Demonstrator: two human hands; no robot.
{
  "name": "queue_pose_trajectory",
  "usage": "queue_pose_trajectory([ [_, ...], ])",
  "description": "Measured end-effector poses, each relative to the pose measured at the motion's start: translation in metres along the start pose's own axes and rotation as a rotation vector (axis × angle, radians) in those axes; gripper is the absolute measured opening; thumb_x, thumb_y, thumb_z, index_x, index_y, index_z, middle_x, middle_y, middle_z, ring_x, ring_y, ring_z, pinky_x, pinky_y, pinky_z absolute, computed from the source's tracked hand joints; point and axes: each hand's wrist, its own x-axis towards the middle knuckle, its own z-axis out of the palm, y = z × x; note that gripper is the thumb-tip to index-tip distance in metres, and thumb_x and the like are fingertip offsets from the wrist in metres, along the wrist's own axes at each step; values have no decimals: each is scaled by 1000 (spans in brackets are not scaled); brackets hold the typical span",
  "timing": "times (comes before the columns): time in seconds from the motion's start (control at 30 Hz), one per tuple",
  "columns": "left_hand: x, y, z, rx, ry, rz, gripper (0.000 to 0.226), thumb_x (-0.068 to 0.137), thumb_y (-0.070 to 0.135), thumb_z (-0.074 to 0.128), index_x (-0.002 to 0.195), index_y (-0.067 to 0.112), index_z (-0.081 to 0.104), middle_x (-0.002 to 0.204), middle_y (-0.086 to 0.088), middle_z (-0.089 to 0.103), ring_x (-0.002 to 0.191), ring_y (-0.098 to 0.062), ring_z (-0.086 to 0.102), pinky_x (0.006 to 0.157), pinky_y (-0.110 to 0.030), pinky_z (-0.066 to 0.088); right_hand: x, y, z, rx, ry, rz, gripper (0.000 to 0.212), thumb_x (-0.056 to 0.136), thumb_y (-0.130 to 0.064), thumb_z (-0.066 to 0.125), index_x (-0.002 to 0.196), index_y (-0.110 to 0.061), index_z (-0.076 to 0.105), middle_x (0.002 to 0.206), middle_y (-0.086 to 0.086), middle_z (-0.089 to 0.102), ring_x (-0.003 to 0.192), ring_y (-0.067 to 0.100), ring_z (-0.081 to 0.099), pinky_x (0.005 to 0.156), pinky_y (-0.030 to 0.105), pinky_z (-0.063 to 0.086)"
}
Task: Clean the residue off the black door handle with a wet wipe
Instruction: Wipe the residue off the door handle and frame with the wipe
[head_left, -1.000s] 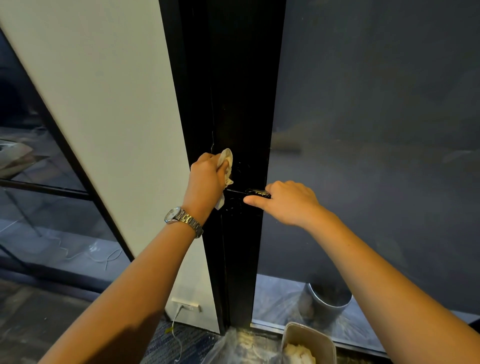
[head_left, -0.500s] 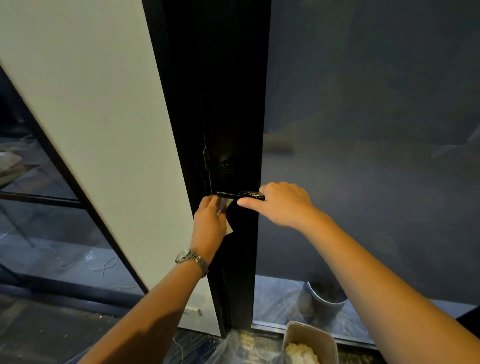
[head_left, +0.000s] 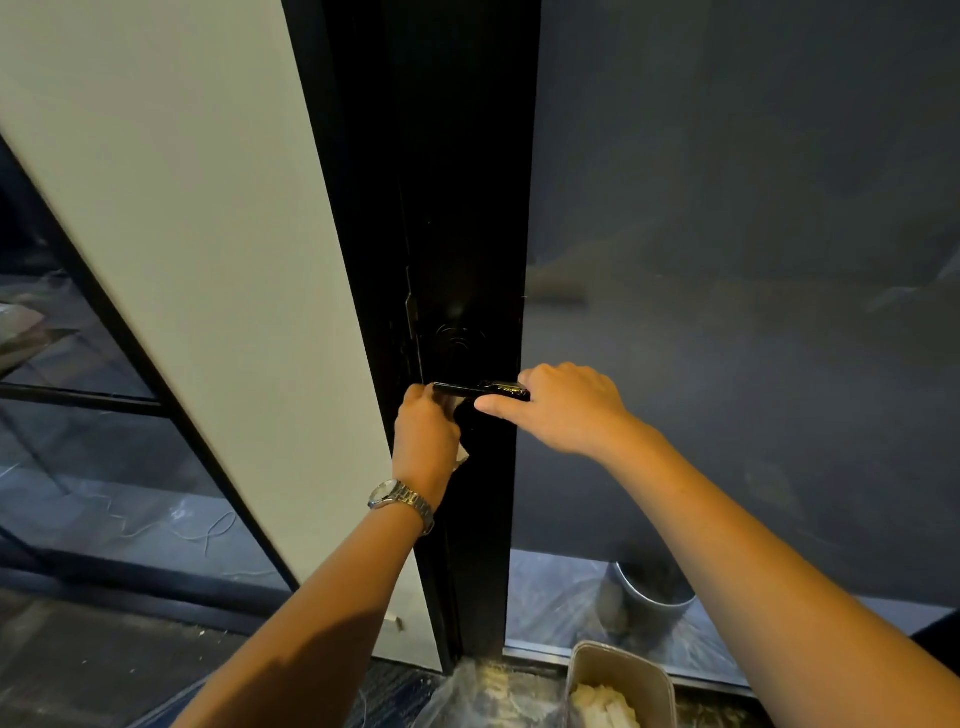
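The black door handle (head_left: 475, 388) juts out level from the dark door stile (head_left: 467, 208). My right hand (head_left: 561, 408) grips its right end, thumb under the bar. Under the handle's left end, my left hand (head_left: 427, 436), with a metal watch on the wrist, holds a crumpled white wet wipe (head_left: 461, 455) against the underside. Most of the wipe is hidden by my fingers; a corner shows at the palm and a bit by the fingertips. A round lock rosette (head_left: 460, 335) sits just above the handle.
A white wall panel (head_left: 208, 260) stands to the left, dark glass (head_left: 727, 260) to the right. On the floor lie a tub holding used wipes (head_left: 618, 686), a clear plastic bag (head_left: 483, 696) and, behind the glass, a metal bin (head_left: 649, 597).
My left hand dropped from above the handle, by the lock, to beneath its left end, taking the wipe along. My right hand kept its grip on the handle.
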Motion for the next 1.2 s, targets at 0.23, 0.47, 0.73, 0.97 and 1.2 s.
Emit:
queue_pose_trajectory([
  [0.23, -2, 0, 5, -148, 37, -368, 20, 89, -3, 45, 99, -11, 60, 103, -28, 63, 96, -38, 59, 73, -31, 43, 0, 1, 1, 2, -3, -16, 52, 88, -67, 37, 63, -22, 35, 61, -4, 41, 63, 17, 44, 48, 26, 28],
  [0.47, -14, 10, 32, -576, 85, -810, 27, 93, 10, 45, 114, -5, 55, 115, -21, 59, 107, -35, 57, 82, -35, 46, 0, 0, 2, 0, 18, -11, 54, 88, -67, 37, 61, -20, 35, 60, -4, 42, 58, 15, 42, 49, 26, 28],
  [0.73, -13, 2, 36, -705, 153, -850, 29, 92, 17, 44, 105, -4, 59, 101, -23, 61, 94, -34, 60, 84, -38, 48, 0, 1, 2, -17, 30, -7, 55, 88, -67, 37, 61, -19, 36, 59, -4, 43, 58, 16, 44, 49, 26, 29],
  [0.97, -19, 27, 38, -1009, 157, -1035, 38, 96, 17, 40, 129, -1, 46, 130, -20, 53, 121, -30, 50, 99, -33, 39, 1, 2, 3, -5, 40, -6, 55, 87, -68, 38, 59, -21, 34, 57, -5, 42, 53, 10, 40, 47, 25, 27],
  [1.2, -25, 23, 38, -982, 187, -975, 30, 95, 20, 45, 113, -1, 55, 84, -7, 60, 95, -25, 57, 82, -30, 41, -1, 2, 3, -7, 40, -10, 54, 87, -68, 37, 60, -21, 34, 59, -5, 42, 55, 11, 40, 48, 25, 28],
])
